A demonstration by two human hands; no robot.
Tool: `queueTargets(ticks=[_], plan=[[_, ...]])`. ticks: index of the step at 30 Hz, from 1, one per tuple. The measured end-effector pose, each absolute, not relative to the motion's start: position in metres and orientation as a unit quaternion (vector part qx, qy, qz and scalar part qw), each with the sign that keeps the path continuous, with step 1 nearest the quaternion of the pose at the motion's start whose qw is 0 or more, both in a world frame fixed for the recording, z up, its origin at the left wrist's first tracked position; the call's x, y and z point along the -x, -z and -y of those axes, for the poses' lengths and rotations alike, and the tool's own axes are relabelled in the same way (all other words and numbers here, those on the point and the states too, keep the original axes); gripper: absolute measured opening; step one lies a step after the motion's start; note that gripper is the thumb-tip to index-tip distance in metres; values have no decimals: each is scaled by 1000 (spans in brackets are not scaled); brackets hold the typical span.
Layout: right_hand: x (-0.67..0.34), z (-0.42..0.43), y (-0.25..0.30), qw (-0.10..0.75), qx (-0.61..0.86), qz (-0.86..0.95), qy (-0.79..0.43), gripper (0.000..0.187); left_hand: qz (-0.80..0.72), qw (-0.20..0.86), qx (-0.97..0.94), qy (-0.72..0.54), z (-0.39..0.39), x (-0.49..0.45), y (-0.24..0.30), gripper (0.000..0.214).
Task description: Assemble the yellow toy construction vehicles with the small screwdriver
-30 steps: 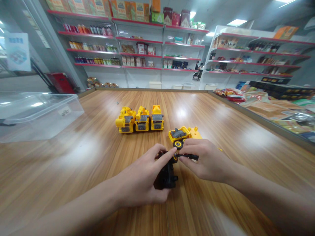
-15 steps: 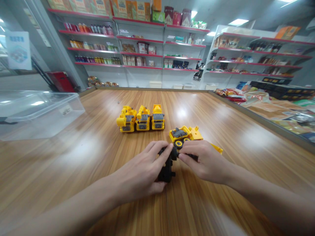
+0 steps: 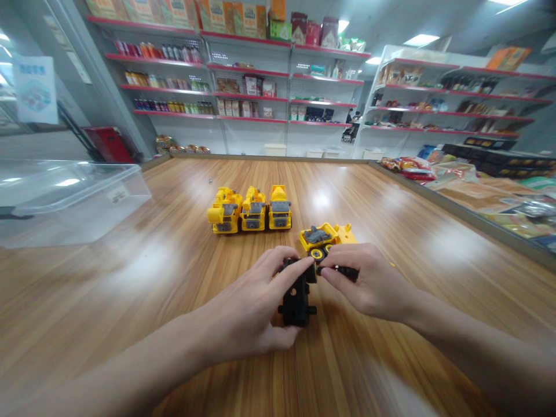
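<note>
My left hand (image 3: 260, 304) is closed around a black toy-truck chassis (image 3: 296, 304) with pegs sticking out at its sides. A small black wheel (image 3: 311, 272) sits at the chassis's far right end, under my left index finger. My right hand (image 3: 369, 281) pinches a slim black screwdriver-like tool (image 3: 347, 272), its tip pointing left at the wheel; the fingers partly hide it. Just beyond my hands lie a yellow truck bed (image 3: 319, 234) with grey pieces in it, yellow-hubbed wheels (image 3: 317, 253) and a flat yellow part (image 3: 346, 233).
Three yellow toy construction trucks (image 3: 249, 211) stand in a row farther back on the wooden table (image 3: 182, 197). At the left is a clear plastic bin (image 3: 87, 202). Packaged goods (image 3: 460, 179) lie beyond the table's right edge. Stocked shelves (image 3: 247, 95) line the back.
My left hand and the chassis have turned slightly, so more of the chassis shows. My right hand has shifted slightly right, uncovering more of the black tool and hiding most of a yellow piece behind it.
</note>
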State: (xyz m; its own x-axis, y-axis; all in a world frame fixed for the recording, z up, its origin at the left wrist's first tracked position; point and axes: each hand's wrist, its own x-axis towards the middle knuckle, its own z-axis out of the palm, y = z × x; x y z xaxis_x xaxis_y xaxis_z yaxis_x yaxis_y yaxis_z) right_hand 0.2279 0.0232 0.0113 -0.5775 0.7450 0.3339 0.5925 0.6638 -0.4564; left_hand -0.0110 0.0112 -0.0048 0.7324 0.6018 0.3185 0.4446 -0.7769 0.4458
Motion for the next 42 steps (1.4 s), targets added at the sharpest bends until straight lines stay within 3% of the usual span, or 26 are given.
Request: queueTargets(ticks=[15,22,25,29,34,42], plan=[[-231,-17,-19,254,357,897,-59,15,-284,411,-820,-279,-8,8,0,81],[-231,-14,-21,236,347,907,-34,18,-302,456,-790,-277,-4,8,1,79],[-231,-13,-21,188,344,920,-10,16,-287,431,-810,-276,-4,6,2,78],[-229,-14,-15,140,359,923,-12,17,-270,305,-877,-256,-8,8,6,84],[-223,-19,-4,174,401,896,-72,27,-293,179,-913,-218,-12,13,12,92],[-220,-21,-6,228,399,880,-118,15,-316,145,-906,-240,-14,10,15,86]])
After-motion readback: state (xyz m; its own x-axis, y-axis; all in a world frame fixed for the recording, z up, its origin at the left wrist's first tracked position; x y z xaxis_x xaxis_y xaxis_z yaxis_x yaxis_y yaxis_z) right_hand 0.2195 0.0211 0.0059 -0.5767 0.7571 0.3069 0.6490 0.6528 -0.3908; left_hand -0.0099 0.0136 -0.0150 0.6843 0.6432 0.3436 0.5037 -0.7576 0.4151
